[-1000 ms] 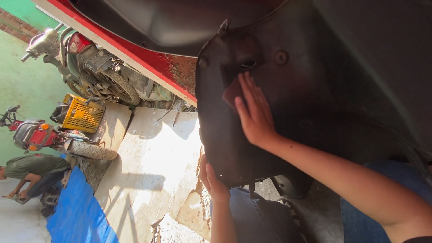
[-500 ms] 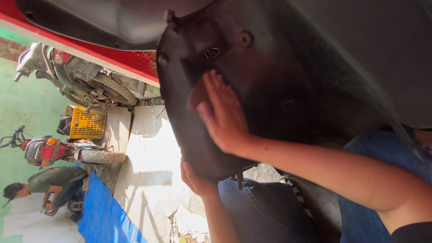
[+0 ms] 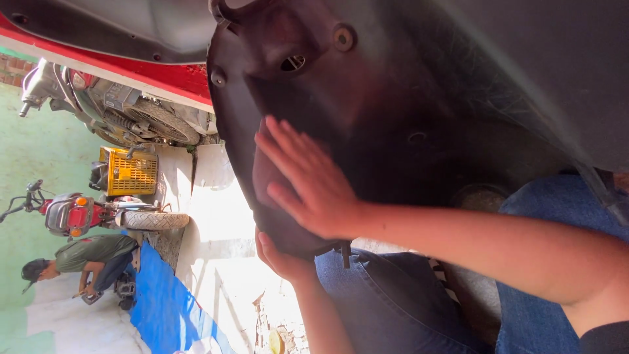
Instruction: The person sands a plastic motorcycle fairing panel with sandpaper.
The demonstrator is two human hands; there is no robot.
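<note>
Here the black plastic body panel point(image 3: 393, 118) fills most of the view and serves as the landmark; it rests over the person's blue jeans point(image 3: 393, 301), its curved lower edge toward the knees. Above and left of the panel runs a red scooter body edge point(image 3: 151, 72). Further left of the panel stand a motorcycle engine and wheel point(image 3: 131, 115), a yellow plastic crate point(image 3: 131, 172), a red moped point(image 3: 72, 213) and a loose tyre point(image 3: 154, 219). Below these, well left of the panel, another person point(image 3: 85, 259) crouches beside a blue tarpaulin point(image 3: 164, 308).

The right hand point(image 3: 308, 190) lies flat on the panel's inner face, fingers spread, gripping nothing. The left hand point(image 3: 282, 259) cups the panel's lower rim from underneath, fingers curled on the edge.

To hold the panel well, judging from this position: keep the right palm flat for even pressure on the thin plastic, support the rim fully with the left, and stay off the screw bosses point(image 3: 342, 37) near the top edge, which look likely to crack under load.
</note>
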